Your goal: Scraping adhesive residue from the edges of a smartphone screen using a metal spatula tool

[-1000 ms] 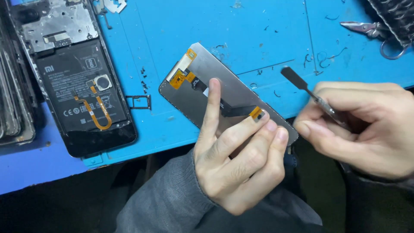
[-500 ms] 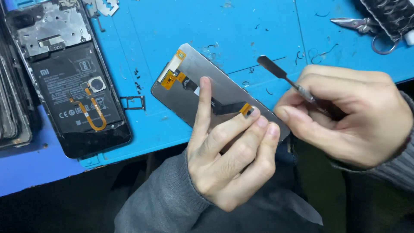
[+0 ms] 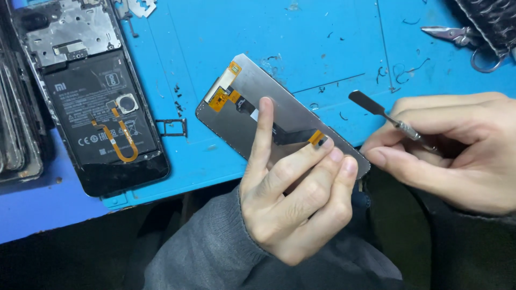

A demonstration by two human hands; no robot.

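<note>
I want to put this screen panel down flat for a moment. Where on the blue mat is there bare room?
The widest bare patch of the blue work mat lies along the top, between the opened black phone and the metal tweezers. A narrower strip sits between the small metal card tray and the grey screen panel. The left edge is crowded.

This is a phone repair workshop. A scuffed, scratched blue work mat (image 3: 226, 32) covers the counter, and on it lies an opened black smartphone (image 3: 91, 96) with its back removed, its battery, metal shield plate and orange flex cable bare. Just beside it sits a small loose metal card tray (image 3: 171, 128). A stack of further phone frames (image 3: 16, 129) lies at the left edge, and steel tweezers (image 3: 449, 35) rest at the top right.
</note>
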